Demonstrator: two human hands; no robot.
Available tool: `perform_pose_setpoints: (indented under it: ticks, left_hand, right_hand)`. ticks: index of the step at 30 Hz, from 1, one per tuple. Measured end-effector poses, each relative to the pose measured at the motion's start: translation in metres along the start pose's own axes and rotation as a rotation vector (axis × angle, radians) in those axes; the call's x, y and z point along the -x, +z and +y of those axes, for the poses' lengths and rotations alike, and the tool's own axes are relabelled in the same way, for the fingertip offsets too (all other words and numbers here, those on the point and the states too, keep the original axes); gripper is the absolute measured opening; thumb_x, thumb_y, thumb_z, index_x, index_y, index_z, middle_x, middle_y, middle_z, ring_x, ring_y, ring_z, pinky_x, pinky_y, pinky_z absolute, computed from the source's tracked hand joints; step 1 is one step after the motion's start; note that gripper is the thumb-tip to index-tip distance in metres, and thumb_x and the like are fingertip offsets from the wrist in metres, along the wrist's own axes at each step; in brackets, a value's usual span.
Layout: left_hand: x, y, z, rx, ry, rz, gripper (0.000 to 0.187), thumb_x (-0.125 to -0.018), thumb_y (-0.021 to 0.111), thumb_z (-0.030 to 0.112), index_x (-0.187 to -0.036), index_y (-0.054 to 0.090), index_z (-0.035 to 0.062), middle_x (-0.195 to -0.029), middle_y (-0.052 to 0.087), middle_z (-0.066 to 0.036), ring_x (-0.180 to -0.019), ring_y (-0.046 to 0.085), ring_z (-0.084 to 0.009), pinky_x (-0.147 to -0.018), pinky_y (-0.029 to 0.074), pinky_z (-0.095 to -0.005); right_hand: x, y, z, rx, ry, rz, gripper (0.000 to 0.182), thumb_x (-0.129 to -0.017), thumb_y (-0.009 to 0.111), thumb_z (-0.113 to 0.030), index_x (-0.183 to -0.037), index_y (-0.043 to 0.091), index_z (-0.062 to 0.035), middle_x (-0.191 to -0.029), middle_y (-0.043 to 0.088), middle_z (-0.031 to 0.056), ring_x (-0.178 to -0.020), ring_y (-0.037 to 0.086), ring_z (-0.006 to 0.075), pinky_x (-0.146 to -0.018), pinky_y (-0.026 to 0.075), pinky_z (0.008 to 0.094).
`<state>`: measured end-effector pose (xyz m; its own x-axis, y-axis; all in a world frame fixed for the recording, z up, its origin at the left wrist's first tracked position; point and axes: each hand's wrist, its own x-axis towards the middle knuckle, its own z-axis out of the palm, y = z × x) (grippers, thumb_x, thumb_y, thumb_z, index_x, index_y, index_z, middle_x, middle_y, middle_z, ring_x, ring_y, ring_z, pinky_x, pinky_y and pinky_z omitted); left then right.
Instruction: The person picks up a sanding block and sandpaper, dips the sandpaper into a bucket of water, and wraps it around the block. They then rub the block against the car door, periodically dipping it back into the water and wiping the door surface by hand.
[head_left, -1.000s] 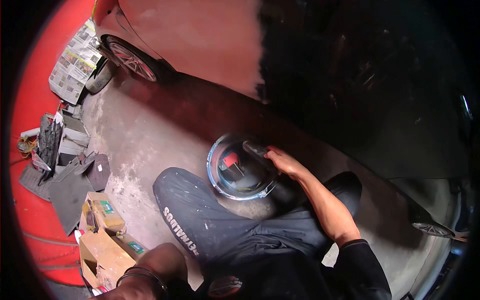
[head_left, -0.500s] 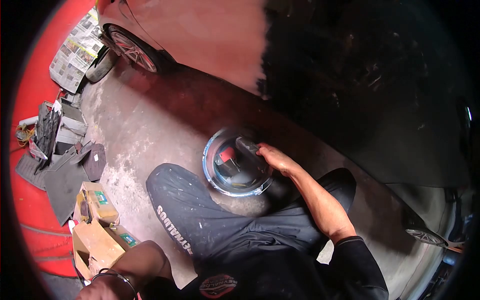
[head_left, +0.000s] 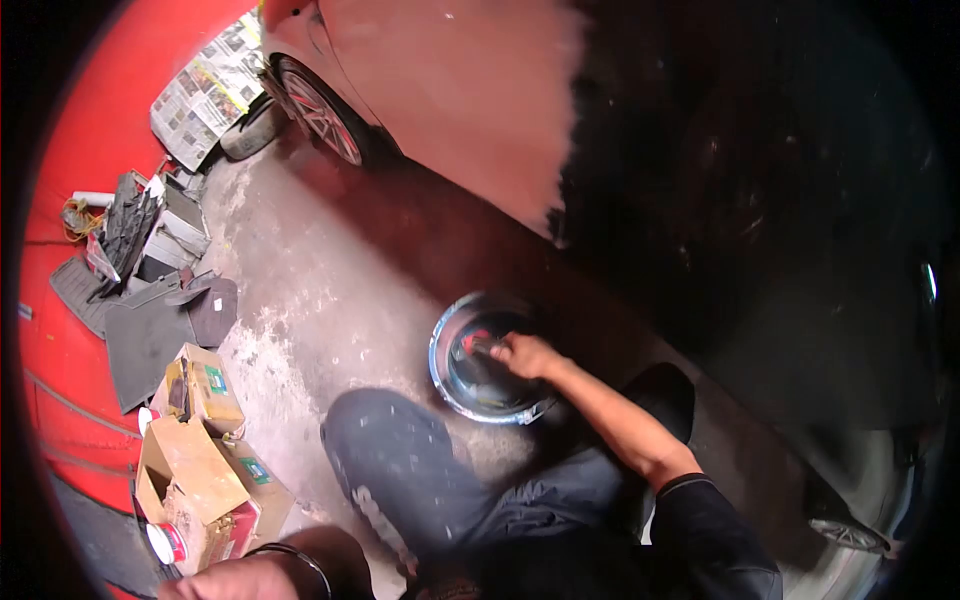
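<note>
Right fingers (head_left: 508, 350) hold dark object (head_left: 485, 345) over bucket (head_left: 436, 367) on scuffed floor (head_left: 285, 290) beside car (head_left: 450, 80).

A concrete floor (head_left: 290, 260), stained with pale patches, is lit unevenly and crossed by a dark shadow (head_left: 400, 225). It is flanked by a red car body (head_left: 75, 330) and a dark-and-pinkish car (head_left: 470, 100).

The grey concrete floor (head_left: 300, 255) is marked with pale, scuffed patches left of the round bucket (head_left: 435, 362), which stands on it. Farther left of the bucket are an open cardboard box (head_left: 205, 472), a taped box (head_left: 213, 388) and dark flat panels (head_left: 150, 345); beyond it, upper left, a tyre (head_left: 250, 135).
</note>
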<state>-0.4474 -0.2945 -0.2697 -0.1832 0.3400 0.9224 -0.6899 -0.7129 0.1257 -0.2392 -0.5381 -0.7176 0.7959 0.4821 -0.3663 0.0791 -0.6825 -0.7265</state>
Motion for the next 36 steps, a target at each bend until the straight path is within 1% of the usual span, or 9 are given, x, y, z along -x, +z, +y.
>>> perform_pose_setpoints:
  ticks: [3, 5, 6, 13, 19, 24, 29, 31, 36]
  left_hand:
    - [0.002, 0.029, 0.011, 0.510, -0.173, -0.507, 0.048, -0.116, 0.048, 0.057, -0.135, 0.068, 0.0164, -0.105, 0.060, -0.003, -0.086, 0.061, -0.0221, -0.077, 0.054, -0.0379]
    - [0.001, 0.002, 0.014, 0.310, -0.194, -0.608, 0.054, -0.116, 0.042, 0.062, -0.143, 0.064, 0.0210, -0.112, 0.061, -0.004, -0.086, 0.061, -0.0244, -0.071, 0.055, -0.0409]
    - [-0.028, -0.013, 0.012, 0.202, -0.277, -0.977, 0.051, -0.117, 0.042, 0.059, -0.146, 0.062, 0.0221, -0.113, 0.060, -0.005, -0.084, 0.061, -0.0251, -0.068, 0.055, -0.0409]
    - [0.049, 0.038, -0.044, -0.037, -0.340, -0.850, 0.024, -0.102, 0.064, 0.017, -0.119, 0.078, 0.0059, -0.098, 0.068, -0.012, -0.080, 0.067, -0.0237, -0.068, 0.055, -0.0353]
    - [0.161, 0.033, -0.129, 0.042, -0.728, -0.917, 0.016, -0.097, 0.077, 0.009, -0.112, 0.081, 0.0041, -0.097, 0.073, -0.010, -0.076, 0.070, -0.0192, -0.069, 0.057, -0.0323]
    - [0.206, 0.034, -0.181, 0.082, -0.643, -1.200, 0.019, -0.098, 0.078, 0.018, -0.115, 0.080, 0.0091, -0.101, 0.075, -0.009, -0.082, 0.076, -0.0274, -0.075, 0.062, -0.0391]
    - [0.260, 0.025, -0.219, 0.100, -0.705, -1.429, 0.029, -0.097, 0.079, 0.030, -0.118, 0.079, 0.0096, -0.102, 0.074, -0.013, -0.096, 0.076, -0.0332, -0.085, 0.062, -0.0462]
    - [0.312, -0.001, -0.239, -0.086, -0.578, -1.604, 0.055, -0.095, 0.080, 0.043, -0.138, 0.068, 0.0091, -0.119, 0.073, -0.016, -0.111, 0.073, -0.0388, -0.095, 0.060, -0.0514]
    - [0.379, -0.019, -0.247, -0.337, -0.870, -2.256, 0.108, -0.094, 0.071, 0.072, -0.166, 0.033, 0.0003, -0.137, 0.070, -0.029, -0.127, 0.072, -0.0422, -0.107, 0.056, -0.0527]
  right_hand:
    - [-0.028, 0.026, -0.016, 0.245, 0.050, -0.100, 0.063, -0.108, 0.061, -0.051, -0.155, 0.057, -0.0086, -0.136, 0.071, 0.0299, -0.134, 0.065, 0.0475, -0.116, 0.051, 0.0539]
    - [-0.021, 0.033, -0.027, 0.339, 0.070, -0.117, 0.064, -0.105, 0.070, -0.043, -0.159, 0.051, -0.0131, -0.145, 0.065, 0.0294, -0.139, 0.061, 0.0475, -0.118, 0.049, 0.0536]
    - [-0.021, 0.036, -0.019, 0.253, 0.099, -0.157, 0.067, -0.101, 0.076, -0.036, -0.159, 0.050, -0.0163, -0.149, 0.061, 0.0287, -0.142, 0.059, 0.0461, -0.120, 0.047, 0.0535]
    - [-0.054, 0.048, 0.002, 0.512, 0.102, -0.409, 0.052, -0.094, 0.081, -0.037, -0.138, 0.072, -0.0107, -0.145, 0.067, 0.0230, -0.135, 0.065, 0.0434, -0.117, 0.049, 0.0524]
    - [0.038, -0.103, -0.131, 0.790, -0.521, 0.456, 0.041, -0.084, 0.085, -0.027, -0.123, 0.076, -0.0201, -0.127, 0.066, 0.0136, -0.112, 0.061, 0.0366, -0.097, 0.051, 0.0553]
    - [0.065, -0.241, -0.215, 1.212, -0.720, 0.958, 0.051, -0.082, 0.073, -0.014, -0.132, 0.076, -0.0166, -0.142, 0.061, 0.0083, -0.124, 0.059, 0.0318, -0.102, 0.046, 0.0516]
    - [0.062, -0.292, -0.215, 1.552, -0.598, 1.062, 0.052, -0.082, 0.073, -0.016, -0.133, 0.079, -0.0193, -0.149, 0.062, 0.0013, -0.126, 0.058, 0.0273, -0.105, 0.044, 0.0466]
    - [0.060, -0.304, -0.231, 1.628, -0.590, 1.059, 0.051, -0.081, 0.074, -0.018, -0.132, 0.080, -0.0214, -0.148, 0.062, -0.0006, -0.126, 0.058, 0.0256, -0.106, 0.043, 0.0454]
    - [0.018, -0.369, -0.322, 1.716, -0.607, 1.169, 0.049, -0.084, 0.075, -0.024, -0.133, 0.077, -0.0278, -0.144, 0.059, -0.0022, -0.126, 0.057, 0.0275, -0.105, 0.047, 0.0494]
